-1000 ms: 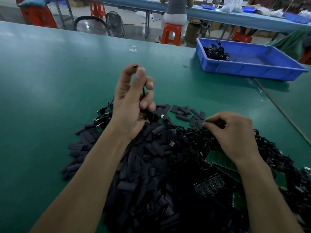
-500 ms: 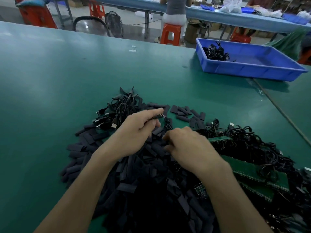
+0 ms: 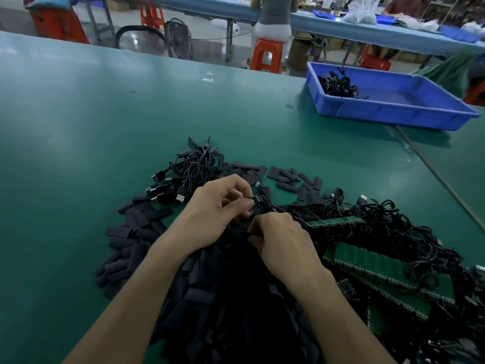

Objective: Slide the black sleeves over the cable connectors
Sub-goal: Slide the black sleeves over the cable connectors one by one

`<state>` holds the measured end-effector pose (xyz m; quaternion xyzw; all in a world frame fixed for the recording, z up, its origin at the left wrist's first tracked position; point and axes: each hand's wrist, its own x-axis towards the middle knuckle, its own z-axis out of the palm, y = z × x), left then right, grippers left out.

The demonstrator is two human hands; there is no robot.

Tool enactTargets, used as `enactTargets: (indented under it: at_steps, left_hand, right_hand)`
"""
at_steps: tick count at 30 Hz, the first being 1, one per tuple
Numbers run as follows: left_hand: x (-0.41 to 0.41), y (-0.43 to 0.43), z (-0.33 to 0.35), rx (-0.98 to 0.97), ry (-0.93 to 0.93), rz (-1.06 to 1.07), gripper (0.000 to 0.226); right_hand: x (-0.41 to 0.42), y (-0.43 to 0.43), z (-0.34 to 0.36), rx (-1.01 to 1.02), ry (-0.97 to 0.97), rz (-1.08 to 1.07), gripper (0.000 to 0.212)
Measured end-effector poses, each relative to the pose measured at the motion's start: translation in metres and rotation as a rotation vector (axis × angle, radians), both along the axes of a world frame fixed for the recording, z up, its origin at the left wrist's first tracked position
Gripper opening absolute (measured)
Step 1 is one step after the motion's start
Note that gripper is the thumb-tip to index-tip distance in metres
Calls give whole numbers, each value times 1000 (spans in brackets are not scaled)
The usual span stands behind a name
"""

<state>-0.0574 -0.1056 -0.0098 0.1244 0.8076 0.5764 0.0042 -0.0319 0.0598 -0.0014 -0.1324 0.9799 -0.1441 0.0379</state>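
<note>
A big heap of flat black sleeves (image 3: 136, 232) covers the green table in front of me. Tangled black cables (image 3: 380, 232) with connectors lie to the right and behind. My left hand (image 3: 217, 214) pinches a small black cable connector (image 3: 256, 198) between thumb and fingers. Just below it, my right hand (image 3: 280, 243) has its fingers curled around a black sleeve (image 3: 253, 233), mostly hidden by the fingers. The two hands are almost touching over the heap.
Green circuit board strips (image 3: 367, 261) lie among the cables on the right. A blue tray (image 3: 409, 111) with a few finished cables stands at the far right. A cable bundle with USB plugs (image 3: 183, 179) lies behind the heap. People sit at a far bench.
My left hand came down from a raised position to the heap with the connector. My right hand moved left from the cable tangle and closed in under the left hand.
</note>
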Motion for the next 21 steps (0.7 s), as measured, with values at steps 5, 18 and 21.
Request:
enactTargets:
  at_steps: [5, 18, 21]
  left_hand:
    - [1, -1, 2, -1, 13, 67, 21]
    - [2, -2, 1, -254, 26, 114, 29]
    - [1, -4, 2, -289, -2, 68, 40]
  right_hand:
    - [-4, 3, 0, -318, 59, -79, 18]
    - [-7, 6, -2, -743, 131, -163, 21]
    - [-7, 7, 0, -756, 158, -167, 22]
